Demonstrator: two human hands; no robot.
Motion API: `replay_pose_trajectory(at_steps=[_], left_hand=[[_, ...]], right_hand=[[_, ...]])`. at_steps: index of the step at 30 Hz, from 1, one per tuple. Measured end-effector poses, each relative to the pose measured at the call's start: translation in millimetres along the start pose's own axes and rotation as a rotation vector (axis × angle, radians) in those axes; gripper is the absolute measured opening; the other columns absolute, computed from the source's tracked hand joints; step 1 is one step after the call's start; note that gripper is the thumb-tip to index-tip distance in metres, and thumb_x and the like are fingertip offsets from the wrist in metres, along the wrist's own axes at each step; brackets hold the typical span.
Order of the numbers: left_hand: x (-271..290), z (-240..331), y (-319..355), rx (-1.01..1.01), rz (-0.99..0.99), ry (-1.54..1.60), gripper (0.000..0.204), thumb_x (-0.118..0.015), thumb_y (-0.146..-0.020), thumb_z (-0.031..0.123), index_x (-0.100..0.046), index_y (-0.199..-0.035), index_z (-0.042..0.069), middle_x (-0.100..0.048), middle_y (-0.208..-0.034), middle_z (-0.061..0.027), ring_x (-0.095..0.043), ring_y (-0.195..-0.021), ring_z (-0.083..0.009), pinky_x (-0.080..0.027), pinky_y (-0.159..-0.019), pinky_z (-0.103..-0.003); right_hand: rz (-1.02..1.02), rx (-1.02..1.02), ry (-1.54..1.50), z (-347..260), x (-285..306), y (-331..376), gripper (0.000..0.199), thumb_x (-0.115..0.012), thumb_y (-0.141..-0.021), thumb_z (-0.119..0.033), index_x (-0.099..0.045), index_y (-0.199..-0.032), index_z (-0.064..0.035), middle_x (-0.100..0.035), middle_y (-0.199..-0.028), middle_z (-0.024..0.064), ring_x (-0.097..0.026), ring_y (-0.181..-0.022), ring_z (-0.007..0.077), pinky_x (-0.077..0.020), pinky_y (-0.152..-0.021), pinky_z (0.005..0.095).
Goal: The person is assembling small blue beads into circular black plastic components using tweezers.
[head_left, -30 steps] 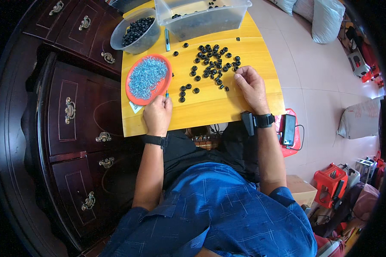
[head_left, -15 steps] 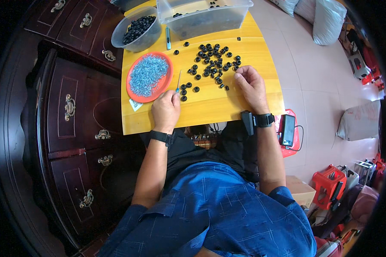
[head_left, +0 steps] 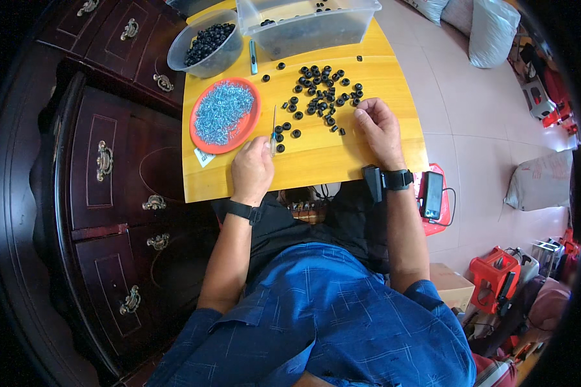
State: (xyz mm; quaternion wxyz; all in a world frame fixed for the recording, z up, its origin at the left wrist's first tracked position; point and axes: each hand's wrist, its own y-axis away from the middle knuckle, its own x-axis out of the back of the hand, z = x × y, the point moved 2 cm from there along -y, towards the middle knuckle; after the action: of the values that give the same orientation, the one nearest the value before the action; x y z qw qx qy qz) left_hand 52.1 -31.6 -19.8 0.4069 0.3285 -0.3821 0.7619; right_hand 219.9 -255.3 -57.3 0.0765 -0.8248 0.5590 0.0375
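Observation:
My left hand [head_left: 252, 169] is closed around the handle of a thin awl-like tool [head_left: 274, 129], its slim metal shaft pointing away from me. Just right of that shaft lie a few small black rings [head_left: 295, 133]. My right hand [head_left: 379, 132] rests at the right side of a loose scatter of black rings [head_left: 323, 90]. Its thumb and fingers are curled together beside the nearest rings; whether a ring is between them is hidden. Left of the tool, a red plate [head_left: 252, 126] holds many tiny clear bluish pieces [head_left: 221, 115].
A round clear tub [head_left: 177, 61] of black rings stands at the far left. Beside it are a teal cutter [head_left: 253, 58] and a large clear bin [head_left: 323, 45]. Dark wooden drawers [head_left: 97, 168] flank the table's left; a phone [head_left: 432, 195] lies off its right edge.
My left hand has shifted slightly right with the awl-like tool, and more of its handle shows. The few rings beside the tool moved slightly right. My right hand stays nearly still.

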Motion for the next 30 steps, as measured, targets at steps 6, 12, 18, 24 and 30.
replay_pose_trajectory(at_steps=[6, 12, 18, 24, 30], left_hand=[[9.3, -12.4, 16.6, 0.05, 0.028, 0.073, 0.018, -0.061, -0.091, 0.008, -0.065, -0.107, 0.001, -0.067, -0.087, -0.0183, -0.066, -0.078, -0.0365, -0.053, -0.07, -0.043], [29.9, 13.9, 38.5, 0.054, -0.002, 0.375, 0.025, -0.072, -0.082, -0.001, -0.067, -0.107, 0.001, -0.065, -0.082, -0.0084, -0.06, -0.059, -0.0127, -0.048, -0.054, -0.027], [34.9, 39.7, 49.3, 0.082, -0.188, 0.648, 0.027, -0.07, -0.086, -0.004, -0.067, -0.112, 0.0, -0.066, -0.091, -0.0015, -0.059, -0.069, -0.0037, -0.049, -0.064, -0.019], [25.0, 22.7, 54.4, 0.161, -0.24, 0.893, 0.015, -0.068, -0.089, -0.004, -0.068, -0.104, -0.002, -0.066, -0.088, -0.0012, -0.061, -0.073, -0.0056, -0.05, -0.066, -0.02], [30.7, 21.6, 46.7, 0.086, -0.171, 0.708, 0.005, -0.069, -0.089, 0.0, -0.069, -0.093, -0.001, -0.065, -0.079, -0.0024, -0.06, -0.066, -0.0059, -0.048, -0.061, -0.022]], right_hand=[[0.004, 0.012, -0.071, -5.1, 6.3, -3.2, 0.006, -0.065, -0.095, -0.007, -0.059, -0.098, -0.0056, -0.06, -0.085, -0.0048, -0.055, -0.075, 0.0037, -0.0467, -0.069, 0.0201], [-0.301, 0.013, -0.136, -38.8, -31.2, 32.3, 0.015, -0.068, -0.091, 0.0, -0.057, -0.097, -0.0074, -0.06, -0.087, -0.0054, -0.057, -0.081, 0.0031, -0.0482, -0.075, 0.0204], [-0.603, -0.195, -0.304, -24.5, -88.3, 79.8, 0.016, -0.068, -0.093, -0.004, -0.053, -0.099, -0.0066, -0.059, -0.083, -0.0044, -0.057, -0.076, 0.0037, -0.0492, -0.069, 0.0206], [-0.607, -0.237, -0.32, -22.8, -92.1, 83.5, 0.014, -0.066, -0.096, -0.008, -0.052, -0.098, -0.0056, -0.059, -0.081, -0.0025, -0.057, -0.075, 0.0043, -0.0495, -0.067, 0.0211], [-0.475, -0.142, -0.078, -12.2, -94.8, 60.8, 0.014, -0.068, -0.094, -0.013, -0.058, -0.098, -0.0047, -0.063, -0.078, 0.0006, -0.061, -0.072, 0.0082, -0.0502, -0.065, 0.0252]])
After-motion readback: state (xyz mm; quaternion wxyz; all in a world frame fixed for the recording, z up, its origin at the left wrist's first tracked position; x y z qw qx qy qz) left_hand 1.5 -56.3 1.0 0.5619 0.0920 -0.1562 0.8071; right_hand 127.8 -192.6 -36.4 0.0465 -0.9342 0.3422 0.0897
